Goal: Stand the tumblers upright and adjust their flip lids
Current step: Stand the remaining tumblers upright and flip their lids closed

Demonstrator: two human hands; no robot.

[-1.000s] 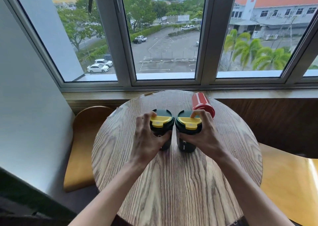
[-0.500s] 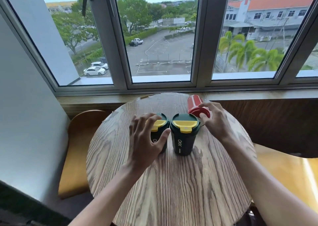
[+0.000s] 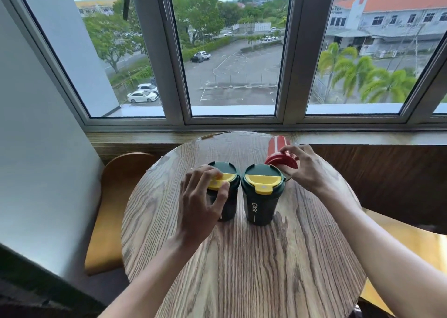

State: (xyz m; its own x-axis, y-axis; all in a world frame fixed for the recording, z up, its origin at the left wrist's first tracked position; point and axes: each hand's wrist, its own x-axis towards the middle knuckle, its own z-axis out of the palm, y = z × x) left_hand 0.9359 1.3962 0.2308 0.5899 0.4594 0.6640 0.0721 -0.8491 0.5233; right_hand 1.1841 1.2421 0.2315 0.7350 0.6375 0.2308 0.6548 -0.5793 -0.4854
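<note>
Two dark green tumblers with yellow flip lids stand upright side by side on the round wooden table (image 3: 242,269). My left hand (image 3: 200,204) wraps the left green tumbler (image 3: 228,211), fingers resting on its yellow lid. The right green tumbler (image 3: 262,196) stands free, its lid flap down. Behind it a red tumbler (image 3: 277,145) lies tipped on its side, base toward the window. My right hand (image 3: 304,170) grips the rim of its red lid.
The table stands against a wooden sill (image 3: 145,139) under a wide window. A curved wooden chair (image 3: 108,208) sits at the left and another chair seat (image 3: 411,250) at the right. A grey wall closes the left side.
My right hand left the right green tumbler and moved back to the red tumbler's lid. My left hand stayed on the left green tumbler.
</note>
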